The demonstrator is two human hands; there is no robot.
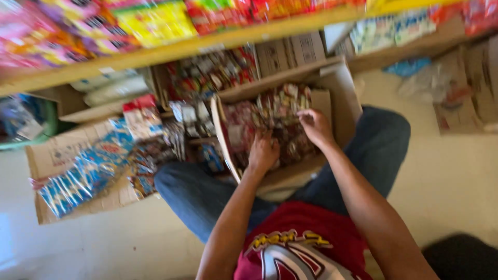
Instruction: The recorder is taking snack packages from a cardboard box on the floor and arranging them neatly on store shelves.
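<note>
Packets (270, 122) in the carton (337, 83) meet both curled hands: left hand (263, 152), right hand (315, 126).

Open cardboard box (340, 91) on a person's lap, filled with small packets (270, 122), left hand (263, 153) and right hand (316, 127) among them, blue packets (85, 173) on flattened cardboard (54, 150), wooden shelf (171, 52) above.

A shop — shelf (218, 41) of bright snack packets (155, 22), open stock cartons (332, 88) on the floor.
</note>
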